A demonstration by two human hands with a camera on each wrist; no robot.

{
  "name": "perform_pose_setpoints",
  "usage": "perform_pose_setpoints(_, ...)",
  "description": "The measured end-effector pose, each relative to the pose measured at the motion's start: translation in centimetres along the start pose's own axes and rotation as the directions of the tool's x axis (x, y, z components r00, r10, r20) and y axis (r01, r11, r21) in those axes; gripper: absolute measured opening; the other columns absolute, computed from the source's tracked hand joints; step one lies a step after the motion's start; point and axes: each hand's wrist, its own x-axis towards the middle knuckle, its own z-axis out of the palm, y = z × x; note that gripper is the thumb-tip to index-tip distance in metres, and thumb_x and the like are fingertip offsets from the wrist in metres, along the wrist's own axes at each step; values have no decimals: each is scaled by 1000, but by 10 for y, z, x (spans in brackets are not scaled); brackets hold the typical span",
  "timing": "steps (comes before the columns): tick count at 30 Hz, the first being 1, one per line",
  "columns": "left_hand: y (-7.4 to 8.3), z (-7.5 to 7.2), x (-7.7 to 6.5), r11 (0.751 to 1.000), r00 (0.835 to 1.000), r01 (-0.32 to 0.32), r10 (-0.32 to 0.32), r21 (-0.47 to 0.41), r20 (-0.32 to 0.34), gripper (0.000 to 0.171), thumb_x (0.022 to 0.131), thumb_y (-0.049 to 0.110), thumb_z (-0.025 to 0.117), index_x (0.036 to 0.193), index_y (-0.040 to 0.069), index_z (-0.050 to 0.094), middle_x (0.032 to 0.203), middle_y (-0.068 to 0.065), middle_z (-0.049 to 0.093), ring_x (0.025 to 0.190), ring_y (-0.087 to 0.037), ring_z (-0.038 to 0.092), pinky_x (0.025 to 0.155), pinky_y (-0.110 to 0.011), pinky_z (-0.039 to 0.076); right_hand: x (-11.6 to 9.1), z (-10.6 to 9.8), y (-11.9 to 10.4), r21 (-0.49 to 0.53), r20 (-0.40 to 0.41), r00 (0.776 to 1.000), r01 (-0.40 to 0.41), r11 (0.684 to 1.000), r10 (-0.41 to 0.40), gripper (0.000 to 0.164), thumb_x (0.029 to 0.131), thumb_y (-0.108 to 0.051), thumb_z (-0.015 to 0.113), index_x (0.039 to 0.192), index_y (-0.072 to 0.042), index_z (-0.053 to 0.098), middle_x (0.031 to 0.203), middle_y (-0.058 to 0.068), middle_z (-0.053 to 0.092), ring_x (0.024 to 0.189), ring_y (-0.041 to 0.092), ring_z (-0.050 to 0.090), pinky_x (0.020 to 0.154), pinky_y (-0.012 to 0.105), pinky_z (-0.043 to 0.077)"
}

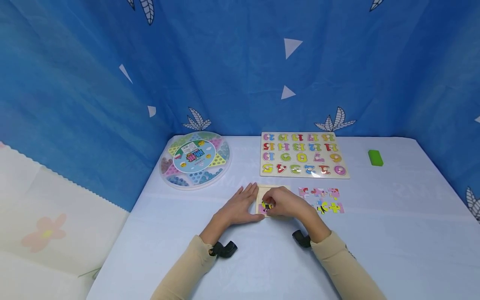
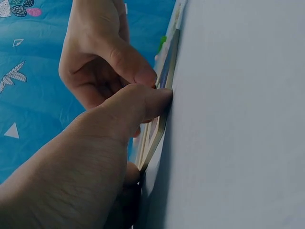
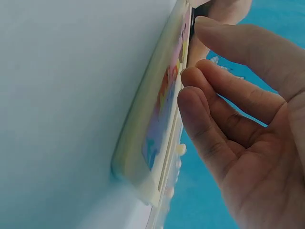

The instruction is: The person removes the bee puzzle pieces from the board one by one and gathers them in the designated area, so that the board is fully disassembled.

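A small wooden puzzle frame point(image 1: 263, 189) lies on the white table, with a pink piece showing a yellow-and-black figure point(image 1: 266, 206) in its lower left. My left hand point(image 1: 239, 207) rests along the frame's left side, fingers extended and thumb at the near edge. The left wrist view shows that thumb point(image 2: 155, 101) pressing the rim. Over the frame, my right hand point(image 1: 286, 203) bends its fingers down toward the pieces and covers part of them. A gap shows between its thumb and fingertips point(image 3: 190, 102) in the right wrist view, with nothing visible held there.
Several loose jigsaw pieces point(image 1: 330, 206) lie right of the frame. Behind it stands a wooden number board point(image 1: 304, 174). A round Chinese checkers set point(image 1: 195, 156) is at the back left, and a green block point(image 1: 375, 158) at the back right. A blue curtain point(image 1: 240, 66) borders the table.
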Motion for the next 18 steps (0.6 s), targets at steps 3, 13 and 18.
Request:
perform_pose_setpoints(3, 0, -1, 0, 1000, 1000, 4, -4, -5, 4, 97, 87, 63, 56, 156, 8, 16, 165, -5, 11, 154, -19, 7, 126, -41, 10, 3, 2, -1, 1, 6, 1000, -16, 1000, 16, 34, 77, -12, 81, 108, -6, 71, 89, -2, 65, 78, 12, 54, 75, 27, 51)
perform_pose_setpoints(13, 3, -4, -1, 1000, 1000, 9, -9, -21, 10, 97, 87, 63, 56, 156, 8, 17, 165, -5, 12, 154, -19, 8, 126, -41, 9, 3, 3, -7, -35, 4, 1000, -7, 999, 7, 33, 77, -12, 82, 107, -5, 71, 86, -2, 65, 76, 12, 53, 73, 28, 50)
perform_pose_setpoints(18, 2, -3, -1, 1000, 1000, 7, -7, -3, 7, 97, 87, 63, 56, 156, 8, 16, 165, -6, 12, 154, -19, 8, 126, -42, 10, 2, 4, -7, -51, -7, 1000, 11, 999, -11, 31, 77, -12, 82, 105, -5, 72, 84, -2, 65, 75, 12, 52, 71, 27, 48)
